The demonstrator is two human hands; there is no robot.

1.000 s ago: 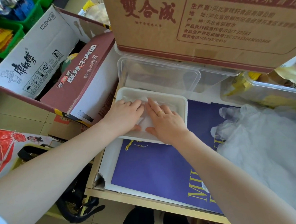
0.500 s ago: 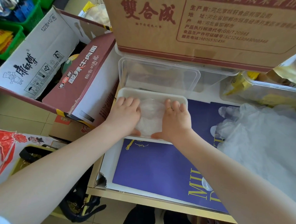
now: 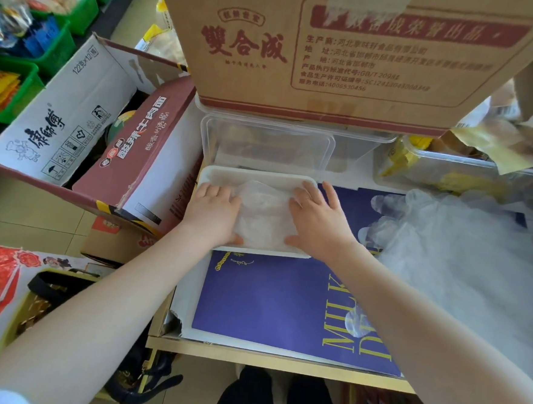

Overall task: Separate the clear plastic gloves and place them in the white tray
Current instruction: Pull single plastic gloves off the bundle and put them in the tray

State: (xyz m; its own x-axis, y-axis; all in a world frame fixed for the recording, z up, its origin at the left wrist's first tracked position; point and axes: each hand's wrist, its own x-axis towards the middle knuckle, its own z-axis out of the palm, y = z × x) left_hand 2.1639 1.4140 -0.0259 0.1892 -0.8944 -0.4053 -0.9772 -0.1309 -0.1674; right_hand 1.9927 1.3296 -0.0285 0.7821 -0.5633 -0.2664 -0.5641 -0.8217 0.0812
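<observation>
A white tray (image 3: 254, 176) sits on the table in front of me, with folded clear plastic gloves (image 3: 262, 214) lying inside it. My left hand (image 3: 214, 212) lies flat on the left side of the tray, fingers spread over the gloves' left edge. On the right side my right hand (image 3: 316, 219), wearing a ring, is flat with fingers apart, partly over the tray's right rim. Neither hand grips anything. A big loose pile of clear gloves (image 3: 462, 263) lies on the table to the right.
A purple folder (image 3: 270, 306) covers the table under the tray. An empty clear plastic container (image 3: 266, 145) stands just behind the tray, beneath a large cardboard box (image 3: 332, 55). An open noodle carton (image 3: 84, 132) leans at the left. Another clear tub (image 3: 450, 170) with yellow packets sits at the back right.
My two hands have slid apart from the middle of the tray to its left and right sides, uncovering the gloves between them.
</observation>
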